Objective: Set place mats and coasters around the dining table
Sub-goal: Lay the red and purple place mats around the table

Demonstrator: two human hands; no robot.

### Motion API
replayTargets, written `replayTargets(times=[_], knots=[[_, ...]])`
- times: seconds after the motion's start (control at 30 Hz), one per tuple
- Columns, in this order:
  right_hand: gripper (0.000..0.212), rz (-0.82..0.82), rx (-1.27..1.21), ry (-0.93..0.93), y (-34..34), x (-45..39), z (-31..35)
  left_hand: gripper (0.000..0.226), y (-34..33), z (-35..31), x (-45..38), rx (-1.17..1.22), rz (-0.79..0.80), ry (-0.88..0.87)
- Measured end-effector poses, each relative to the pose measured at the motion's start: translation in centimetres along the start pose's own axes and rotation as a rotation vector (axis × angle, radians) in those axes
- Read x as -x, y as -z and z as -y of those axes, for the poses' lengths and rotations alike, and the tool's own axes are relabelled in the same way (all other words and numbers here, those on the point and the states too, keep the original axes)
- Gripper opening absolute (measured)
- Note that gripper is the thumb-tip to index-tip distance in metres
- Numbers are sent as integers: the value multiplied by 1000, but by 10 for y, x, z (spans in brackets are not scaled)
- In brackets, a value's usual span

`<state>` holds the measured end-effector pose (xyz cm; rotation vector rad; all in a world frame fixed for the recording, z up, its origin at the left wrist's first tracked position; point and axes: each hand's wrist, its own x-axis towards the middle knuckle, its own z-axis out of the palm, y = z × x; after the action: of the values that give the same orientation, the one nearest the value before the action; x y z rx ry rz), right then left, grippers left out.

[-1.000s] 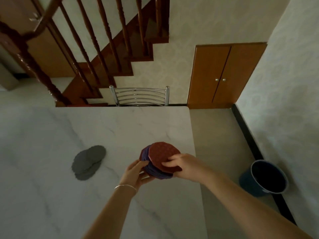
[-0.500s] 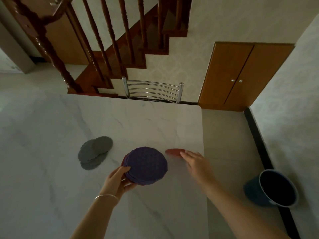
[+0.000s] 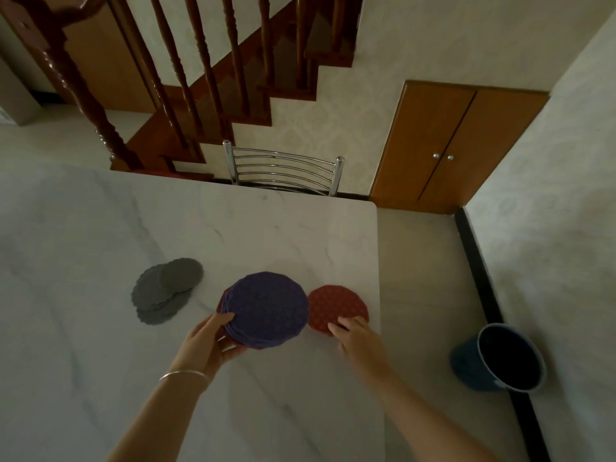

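My left hand grips a stack of round mats with a purple one on top, held just above the white marble table. A single red round mat lies flat on the table near its right edge. The fingertips of my right hand rest on that mat's near rim, fingers spread. A small pile of grey scalloped coasters lies on the table to the left of the stack.
A metal chair back stands at the table's far edge. Behind it rise a wooden staircase and a wooden cabinet. A dark bucket sits on the floor right of the table.
My right hand took the red mat off the stack and laid it flat on the table by the right edge. The left hand kept hold of the stack.
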<state>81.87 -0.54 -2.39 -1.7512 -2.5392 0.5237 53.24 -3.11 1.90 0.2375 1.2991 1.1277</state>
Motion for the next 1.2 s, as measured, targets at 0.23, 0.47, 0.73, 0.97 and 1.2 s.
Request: replayTargets(times=[0.23, 0.47, 0.73, 0.97, 1.2], knots=[[48, 31, 25, -43, -16, 3, 0, 14, -4, -5, 2, -21, 18, -9], [51, 89, 62, -47, -24, 8, 1, 15, 2, -6, 2, -18, 19, -3], [49, -68, -161, -124, -11, 8, 6, 12, 2, -2, 0, -20, 3, 18], [38, -475, -428, 89, 53, -3, 66, 16, -11, 1, 6, -22, 46, 9], [68, -147, -404, 181, 72, -4, 102, 22, -24, -3, 21, -21, 125, -32]])
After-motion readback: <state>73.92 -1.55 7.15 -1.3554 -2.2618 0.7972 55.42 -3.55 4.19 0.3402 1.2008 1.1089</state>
